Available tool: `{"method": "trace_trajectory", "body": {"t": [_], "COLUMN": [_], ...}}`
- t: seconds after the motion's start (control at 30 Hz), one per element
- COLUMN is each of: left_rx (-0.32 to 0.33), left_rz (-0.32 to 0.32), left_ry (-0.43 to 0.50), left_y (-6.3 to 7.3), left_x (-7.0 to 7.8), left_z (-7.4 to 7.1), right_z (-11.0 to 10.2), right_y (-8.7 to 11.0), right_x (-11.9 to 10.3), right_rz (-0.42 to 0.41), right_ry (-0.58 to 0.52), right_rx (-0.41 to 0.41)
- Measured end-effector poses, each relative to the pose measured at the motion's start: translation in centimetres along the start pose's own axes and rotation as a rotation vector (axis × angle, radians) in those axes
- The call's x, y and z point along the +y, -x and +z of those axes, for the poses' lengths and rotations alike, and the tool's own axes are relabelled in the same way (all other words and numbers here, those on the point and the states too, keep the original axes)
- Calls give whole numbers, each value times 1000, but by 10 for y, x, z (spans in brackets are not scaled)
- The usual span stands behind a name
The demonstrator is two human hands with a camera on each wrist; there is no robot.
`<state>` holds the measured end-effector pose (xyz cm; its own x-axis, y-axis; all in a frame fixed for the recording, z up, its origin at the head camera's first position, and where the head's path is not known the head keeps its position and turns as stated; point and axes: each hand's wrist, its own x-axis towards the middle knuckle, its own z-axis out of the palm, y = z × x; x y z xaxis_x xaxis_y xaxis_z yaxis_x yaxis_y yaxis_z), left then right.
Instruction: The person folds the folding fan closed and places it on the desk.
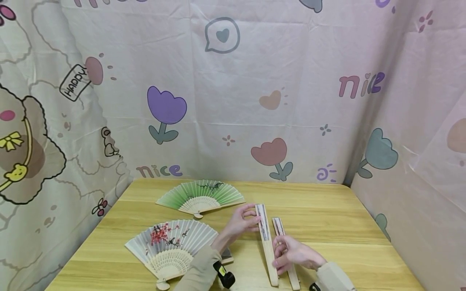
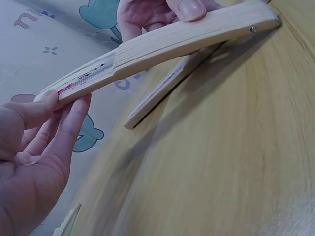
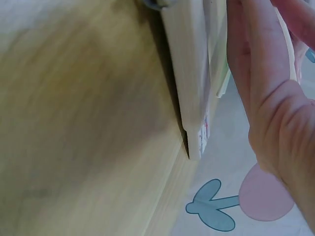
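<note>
A folded hand fan (image 1: 268, 250) with pale wooden ribs is held slightly above the table by both hands. My left hand (image 1: 242, 222) pinches its far, paper end between thumb and fingers. Near the pivot end, my right hand (image 1: 296, 252) grips the same fan, its thumb lying on the ribs in the left wrist view. A second folded fan (image 1: 293, 279) lies on the table under my right hand, which partly covers it. The right wrist view shows this lying fan (image 3: 187, 73) up close beside the right hand (image 3: 268, 83).
A spread green fan (image 1: 207, 194) lies at the back left of the wooden table (image 1: 324, 214). Nearer, a spread grey-white fan (image 1: 178, 238) with red blossoms lies left of my left sleeve. A dark item (image 1: 227, 255) is mostly hidden by that sleeve. Printed curtains (image 1: 225, 97) surround the table.
</note>
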<state>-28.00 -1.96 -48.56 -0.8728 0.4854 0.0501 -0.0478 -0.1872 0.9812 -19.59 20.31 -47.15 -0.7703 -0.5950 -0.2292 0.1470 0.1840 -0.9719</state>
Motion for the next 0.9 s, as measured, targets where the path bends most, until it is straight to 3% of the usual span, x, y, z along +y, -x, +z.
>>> {"method": "trace_trajectory", "body": {"t": [0.27,0.5,0.9], "left_rx": [-24,-57,-21], "left_rz": [-22,-6,31], "left_ry": [-23,-72,-218], "left_y": [-1,-2,-5], "left_x": [-4,-7,-14], "left_z": [-1,-4,-2], "right_z": [0,3,10], "right_y": [1,2,0], "right_x": [1,1,4], "right_rz": [16,46,68], "right_ry": [-12,6,60], "right_rx": [2,48,117]}}
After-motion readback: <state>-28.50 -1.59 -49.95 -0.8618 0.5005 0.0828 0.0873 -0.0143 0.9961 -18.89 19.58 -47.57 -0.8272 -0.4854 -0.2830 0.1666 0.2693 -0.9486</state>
